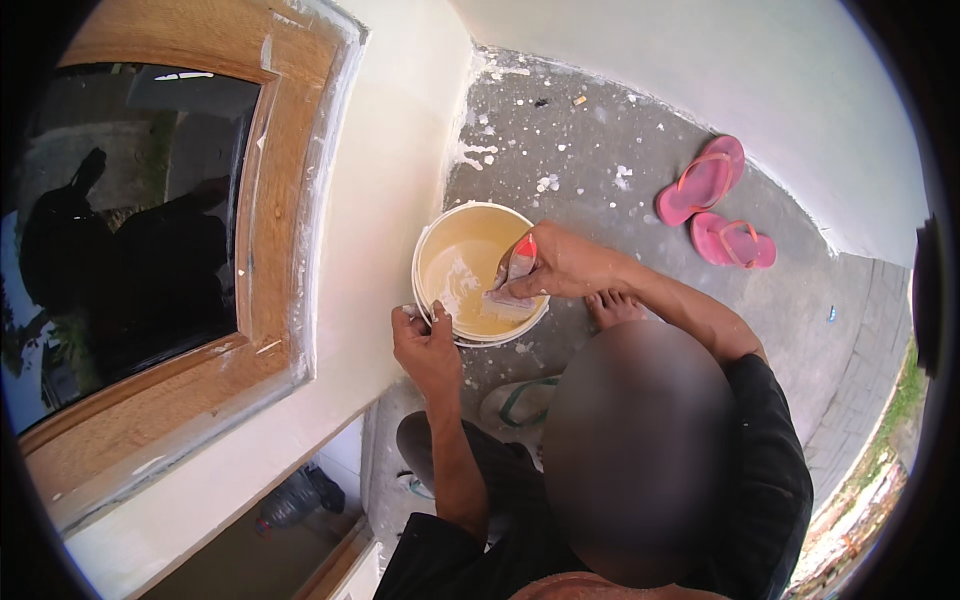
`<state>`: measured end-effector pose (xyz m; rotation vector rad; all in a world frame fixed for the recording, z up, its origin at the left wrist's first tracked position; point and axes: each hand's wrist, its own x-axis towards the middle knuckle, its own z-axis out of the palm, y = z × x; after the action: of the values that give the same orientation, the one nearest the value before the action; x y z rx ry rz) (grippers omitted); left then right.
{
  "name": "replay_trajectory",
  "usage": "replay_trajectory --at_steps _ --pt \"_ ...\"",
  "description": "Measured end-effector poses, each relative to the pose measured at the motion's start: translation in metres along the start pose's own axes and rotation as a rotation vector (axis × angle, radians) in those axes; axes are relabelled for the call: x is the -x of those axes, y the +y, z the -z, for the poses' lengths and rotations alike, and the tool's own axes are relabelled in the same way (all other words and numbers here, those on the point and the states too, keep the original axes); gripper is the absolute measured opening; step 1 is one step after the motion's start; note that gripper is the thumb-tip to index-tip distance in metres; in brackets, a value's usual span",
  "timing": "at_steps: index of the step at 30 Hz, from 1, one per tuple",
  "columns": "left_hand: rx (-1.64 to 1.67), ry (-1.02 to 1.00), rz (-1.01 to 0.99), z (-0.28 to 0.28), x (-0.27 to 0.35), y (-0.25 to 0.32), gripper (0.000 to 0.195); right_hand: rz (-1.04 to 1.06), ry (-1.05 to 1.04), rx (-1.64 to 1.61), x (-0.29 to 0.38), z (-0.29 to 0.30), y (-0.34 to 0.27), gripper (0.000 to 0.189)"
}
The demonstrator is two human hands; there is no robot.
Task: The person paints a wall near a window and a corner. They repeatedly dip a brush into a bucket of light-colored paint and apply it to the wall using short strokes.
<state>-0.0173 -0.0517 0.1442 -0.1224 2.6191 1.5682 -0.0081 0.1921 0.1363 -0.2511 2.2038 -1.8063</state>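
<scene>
A round plastic bucket [424,247] with a pale rim stands on the floor against the wall, with cream-coloured paint [457,289] inside. My left hand [430,349] grips the bucket's near left rim between thumb and fingers. Over the bucket's right side, my right hand [541,259] is closed around a paintbrush [523,259] with a red-tipped handle. Its bristles point down inside the bucket, at or just above the paint. Paint marks show on my fingertips.
A wood-framed window [281,202] is on the left, in a cream wall [390,150]. Pink flip-flops [709,180] lie by the right wall [720,67]. The grey floor [585,142] is spattered with white paint. A plastic bottle [289,504] lies beyond the doorway at lower left.
</scene>
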Motion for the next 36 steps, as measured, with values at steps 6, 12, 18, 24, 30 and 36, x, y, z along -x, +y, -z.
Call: replay_trajectory --at_steps 6,12,18,24,30,36 --pt "0.051 0.058 -0.006 0.011 0.002 -0.023 0.013 -0.215 0.291 -0.605 -0.007 0.019 0.023 0.020" --pt "0.129 0.104 0.031 0.017 0.016 -0.044 0.013 -0.122 0.916 -0.697 -0.085 0.051 0.096 0.020" --pt "0.106 0.117 0.029 0.030 0.021 -0.064 0.010 -0.158 1.075 -0.653 -0.185 0.025 0.168 0.025" --pt "0.150 0.070 -0.017 0.009 0.022 -0.062 0.013 -0.097 1.251 -0.594 -0.220 0.044 0.161 0.028" --pt "0.101 0.139 0.026 0.033 0.027 -0.071 0.014 0.234 0.979 -0.753 -0.194 0.055 -0.002 0.022" --pt "0.092 0.134 0.033 0.029 0.025 -0.066 0.015 0.108 1.158 -0.633 -0.170 0.055 0.055 0.028"
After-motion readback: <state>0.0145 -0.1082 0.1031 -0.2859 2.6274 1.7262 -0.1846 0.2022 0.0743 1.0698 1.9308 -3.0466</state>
